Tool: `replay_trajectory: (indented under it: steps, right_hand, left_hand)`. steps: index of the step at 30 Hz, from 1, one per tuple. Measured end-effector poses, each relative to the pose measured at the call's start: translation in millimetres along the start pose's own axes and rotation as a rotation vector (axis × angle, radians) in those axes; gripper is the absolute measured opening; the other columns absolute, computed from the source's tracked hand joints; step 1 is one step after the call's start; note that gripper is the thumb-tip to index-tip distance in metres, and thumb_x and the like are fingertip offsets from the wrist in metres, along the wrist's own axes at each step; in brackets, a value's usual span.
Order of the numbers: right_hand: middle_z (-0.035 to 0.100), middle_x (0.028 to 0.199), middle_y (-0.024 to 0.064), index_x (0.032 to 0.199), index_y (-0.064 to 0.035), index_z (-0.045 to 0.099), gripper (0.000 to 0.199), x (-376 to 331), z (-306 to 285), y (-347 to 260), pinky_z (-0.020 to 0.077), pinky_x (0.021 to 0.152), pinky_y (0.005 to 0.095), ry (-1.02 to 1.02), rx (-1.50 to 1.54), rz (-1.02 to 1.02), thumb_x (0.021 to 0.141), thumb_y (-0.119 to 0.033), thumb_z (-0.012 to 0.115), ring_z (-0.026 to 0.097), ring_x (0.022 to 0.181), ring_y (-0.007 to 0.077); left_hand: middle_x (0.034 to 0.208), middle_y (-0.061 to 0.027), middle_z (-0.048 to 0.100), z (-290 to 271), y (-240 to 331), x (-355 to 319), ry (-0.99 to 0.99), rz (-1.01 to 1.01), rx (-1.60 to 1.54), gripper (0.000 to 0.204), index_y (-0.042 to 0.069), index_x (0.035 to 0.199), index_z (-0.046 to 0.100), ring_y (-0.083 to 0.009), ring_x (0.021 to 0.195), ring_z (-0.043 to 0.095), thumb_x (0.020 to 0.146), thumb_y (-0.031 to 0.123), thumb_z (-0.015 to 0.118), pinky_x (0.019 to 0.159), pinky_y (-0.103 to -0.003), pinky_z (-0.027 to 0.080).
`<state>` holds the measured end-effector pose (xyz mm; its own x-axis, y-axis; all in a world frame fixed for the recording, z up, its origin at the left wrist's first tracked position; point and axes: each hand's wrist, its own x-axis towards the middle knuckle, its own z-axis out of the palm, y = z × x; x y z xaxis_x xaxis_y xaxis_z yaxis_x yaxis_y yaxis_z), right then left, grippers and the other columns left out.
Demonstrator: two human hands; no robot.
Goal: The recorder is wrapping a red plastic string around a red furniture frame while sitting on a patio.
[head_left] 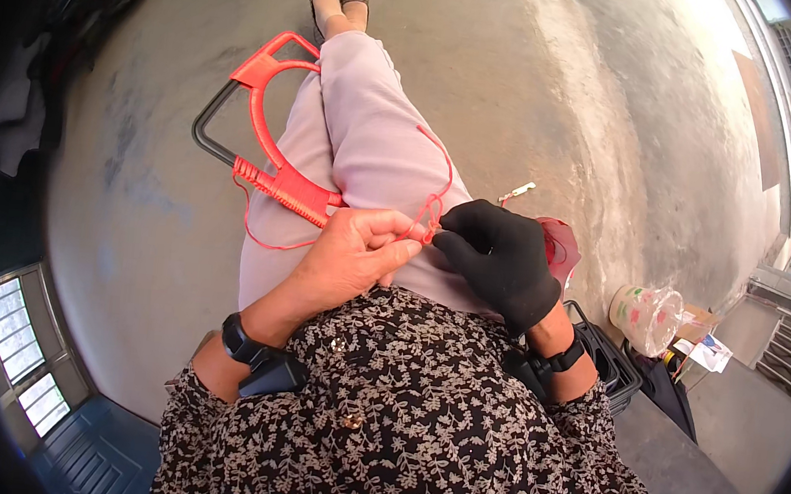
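A curved red plastic frame [259, 113], partly wound with red cord, lies across my lap on light trousers. My bare left hand [354, 256] pinches the red cord [429, 214] between thumb and fingers just past the wound end of the frame. My right hand [496, 258], in a black glove, grips the same cord at a small loop or knot right beside the left fingertips. A thin strand arcs up over my thigh and another hangs down on the left of my leg.
A dark bent bar [206, 132] sits behind the red frame. By my right side are a red piece [560, 247], a black crate [609, 360], a clear plastic bag over a patterned cup [645, 316] and a small stick [517, 193] on the concrete floor.
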<state>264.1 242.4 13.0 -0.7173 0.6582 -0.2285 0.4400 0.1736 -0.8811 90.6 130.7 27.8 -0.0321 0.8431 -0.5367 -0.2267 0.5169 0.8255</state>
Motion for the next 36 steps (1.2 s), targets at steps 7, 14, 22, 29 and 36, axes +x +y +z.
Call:
replay_trajectory:
  steps: [7,14,22,29,36]
  right_hand:
    - [0.062,0.070,0.0122,0.080,-0.0065,0.065,0.008,1,7,2,0.0488,0.058,0.0338,0.046,-0.160,-0.159,0.077,-0.014,0.066,0.062,0.061,0.0267]
    - [0.063,0.068,0.0111,0.079,-0.0034,0.063,0.005,-5,-16,56,0.0473,0.058,0.0310,0.371,-0.187,0.010,0.076,-0.007,0.062,0.061,0.059,0.0200]
    - [0.061,0.067,0.0099,0.079,-0.0032,0.064,0.005,-38,-23,36,0.0463,0.056,0.0301,0.258,-0.227,-0.177,0.074,-0.004,0.062,0.059,0.058,0.0193]
    - [0.063,0.071,0.0108,0.081,-0.0063,0.065,0.004,-19,-9,13,0.0487,0.058,0.0300,0.065,-0.118,-0.122,0.078,-0.007,0.063,0.061,0.060,0.0190]
    - [0.067,0.092,0.0069,0.104,-0.0061,0.062,0.023,-14,-16,16,0.0492,0.061,0.0284,0.130,-0.027,-0.052,0.082,-0.008,0.064,0.063,0.066,0.0143]
  left_hand:
    - [0.060,0.0085,0.048,2,-12,5,-0.011,0.087,0.035,0.017,-0.001,0.104,0.065,0.0009,0.049,0.040,0.092,0.009,0.059,0.044,-0.017,0.030]
    - [0.058,0.0104,0.046,-2,-4,2,-0.036,-0.035,0.038,0.016,-0.001,0.100,0.067,0.0014,0.049,0.037,0.093,0.010,0.057,0.045,-0.017,0.027]
    - [0.061,0.0094,0.048,5,-10,8,-0.058,-0.012,0.270,0.015,0.000,0.095,0.066,0.0011,0.051,0.041,0.093,0.013,0.059,0.046,-0.017,0.029]
    - [0.059,0.0055,0.054,8,-1,1,-0.192,-0.029,0.009,0.015,0.004,0.096,0.065,0.0005,0.049,0.047,0.093,0.018,0.060,0.044,-0.015,0.034]
    - [0.060,0.0043,0.054,-3,-11,3,-0.049,-0.072,-0.025,0.014,0.003,0.095,0.064,0.0008,0.047,0.043,0.094,0.016,0.059,0.043,-0.014,0.031]
